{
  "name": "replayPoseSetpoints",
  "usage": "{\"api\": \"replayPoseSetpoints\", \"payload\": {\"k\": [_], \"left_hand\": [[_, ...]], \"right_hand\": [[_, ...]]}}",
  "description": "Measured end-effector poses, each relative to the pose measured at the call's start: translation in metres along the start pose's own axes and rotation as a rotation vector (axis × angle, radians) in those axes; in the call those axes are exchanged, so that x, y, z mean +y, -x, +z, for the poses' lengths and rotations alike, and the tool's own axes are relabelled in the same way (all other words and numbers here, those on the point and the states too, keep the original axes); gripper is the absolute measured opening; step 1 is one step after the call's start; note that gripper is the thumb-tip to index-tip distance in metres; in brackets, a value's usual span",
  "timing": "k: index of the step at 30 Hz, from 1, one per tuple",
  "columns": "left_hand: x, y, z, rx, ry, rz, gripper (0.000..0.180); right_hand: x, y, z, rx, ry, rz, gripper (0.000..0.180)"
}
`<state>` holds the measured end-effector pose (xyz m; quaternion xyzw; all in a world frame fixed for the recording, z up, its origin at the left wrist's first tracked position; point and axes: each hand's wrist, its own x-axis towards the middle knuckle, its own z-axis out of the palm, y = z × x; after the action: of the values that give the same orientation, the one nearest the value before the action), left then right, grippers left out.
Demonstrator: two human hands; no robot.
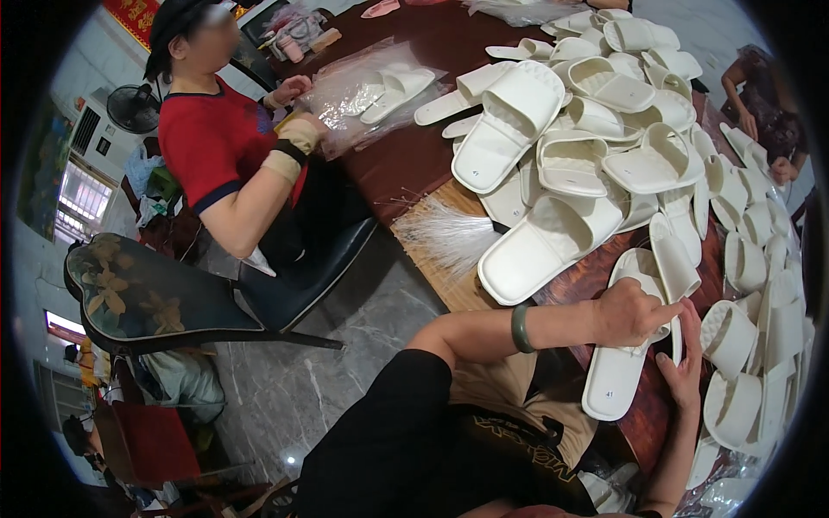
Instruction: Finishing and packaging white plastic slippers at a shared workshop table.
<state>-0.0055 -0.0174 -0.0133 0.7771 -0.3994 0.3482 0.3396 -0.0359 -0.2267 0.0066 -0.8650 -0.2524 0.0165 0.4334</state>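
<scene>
A pair of white slide slippers lies before me at the table's edge. The nearer slipper [614, 386] rests with its toe toward me, and the other slipper [673, 260] leans against it with its sole facing partly up. My left hand [629, 312], with a green bangle at the wrist, is closed over the nearer slipper's strap, its index finger stretched to the right. What its curled fingers hold is hidden. My right hand [682, 367] grips the pair from the right, thumb and fingers around the slipper's edge. Their fingertips meet.
A heap of white slippers [596, 155] covers the table beyond my hands, with more slippers [747, 345] at the right. A bundle of thin clear plastic strands [453, 231] lies left of it. A co-worker in red [207, 142] handles a clear bag [380, 91]; another person sits far right.
</scene>
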Motion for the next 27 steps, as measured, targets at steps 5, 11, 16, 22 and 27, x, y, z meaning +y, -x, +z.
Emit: {"api": "replayPoseSetpoints", "payload": {"k": [5,11,16,22,27], "left_hand": [[-0.001,-0.001,0.001,0.028,0.028,0.010,0.039],[-0.002,-0.003,-0.002,0.012,0.019,0.004,0.039],[-0.002,-0.001,-0.001,0.006,0.034,0.002,0.039],[-0.002,0.000,0.000,0.003,0.022,0.010,0.038],[-0.002,0.003,0.006,-0.022,0.011,-0.002,0.037]], "right_hand": [[0.001,0.000,-0.002,0.004,-0.007,-0.022,0.078],[0.004,0.000,-0.002,0.010,-0.011,-0.026,0.078],[0.004,-0.001,0.000,0.019,-0.025,-0.021,0.079],[0.011,0.002,-0.001,0.007,0.006,-0.036,0.080],[0.010,0.003,0.000,0.012,-0.010,-0.019,0.080]]}}
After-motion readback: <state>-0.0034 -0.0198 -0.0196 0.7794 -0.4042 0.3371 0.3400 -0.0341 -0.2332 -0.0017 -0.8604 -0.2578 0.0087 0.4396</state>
